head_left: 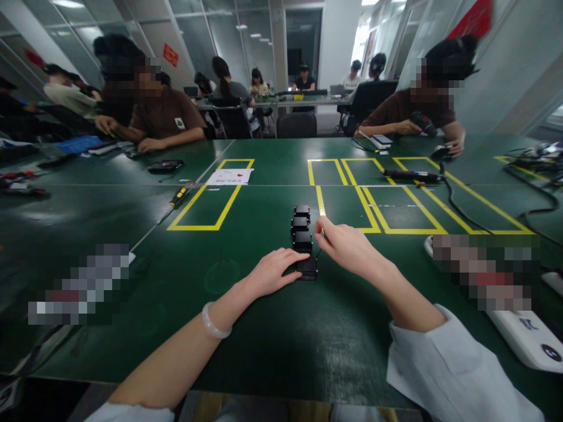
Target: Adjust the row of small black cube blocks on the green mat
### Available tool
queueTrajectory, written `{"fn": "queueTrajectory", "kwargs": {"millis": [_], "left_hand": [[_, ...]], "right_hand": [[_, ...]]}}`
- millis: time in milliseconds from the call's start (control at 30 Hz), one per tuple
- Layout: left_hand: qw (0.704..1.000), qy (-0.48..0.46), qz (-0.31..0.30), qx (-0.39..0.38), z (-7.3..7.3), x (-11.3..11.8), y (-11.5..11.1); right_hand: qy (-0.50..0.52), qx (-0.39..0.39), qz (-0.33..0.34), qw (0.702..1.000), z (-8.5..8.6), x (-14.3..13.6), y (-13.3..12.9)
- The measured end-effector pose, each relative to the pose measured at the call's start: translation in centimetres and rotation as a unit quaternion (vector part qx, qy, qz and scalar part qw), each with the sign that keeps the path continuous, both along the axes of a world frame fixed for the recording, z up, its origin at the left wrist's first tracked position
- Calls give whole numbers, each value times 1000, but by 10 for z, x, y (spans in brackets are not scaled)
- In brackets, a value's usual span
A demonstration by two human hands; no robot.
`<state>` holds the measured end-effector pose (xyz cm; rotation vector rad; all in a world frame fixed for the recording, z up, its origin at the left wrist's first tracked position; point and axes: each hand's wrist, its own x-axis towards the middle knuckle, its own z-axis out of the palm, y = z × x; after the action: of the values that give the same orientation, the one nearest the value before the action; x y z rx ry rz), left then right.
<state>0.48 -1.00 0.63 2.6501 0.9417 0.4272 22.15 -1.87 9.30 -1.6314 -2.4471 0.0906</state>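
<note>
A short row of small black box-shaped parts [301, 224] stands on the green table in front of me, running away from me. My left hand [278, 269] holds the nearest black box-shaped part [307, 268], fingertips over its top and thumb against its left side. Just right of the row, my right hand [345, 245] is closed in a pinch. A thin dark rod [318, 254] comes down from its fingers to the right edge of that nearest part. Most of the rod is hidden, so its kind cannot be made out.
Yellow tape rectangles [226, 227] mark the table [246, 363]. A yellow-and-black screwdriver [178, 196] and a paper sheet [229, 176] lie left. Right are a black cylindrical tool with a cable [413, 175] and a white device [525, 340]. Two people sit opposite; others sit behind.
</note>
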Motion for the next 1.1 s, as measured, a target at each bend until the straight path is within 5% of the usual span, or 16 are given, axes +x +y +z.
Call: {"fn": "queueTrajectory", "kwargs": {"millis": [1100], "left_hand": [[1000,-9,-1,1,0,0,0]], "right_hand": [[-20,-7,-8,1000,1,0,1]]}}
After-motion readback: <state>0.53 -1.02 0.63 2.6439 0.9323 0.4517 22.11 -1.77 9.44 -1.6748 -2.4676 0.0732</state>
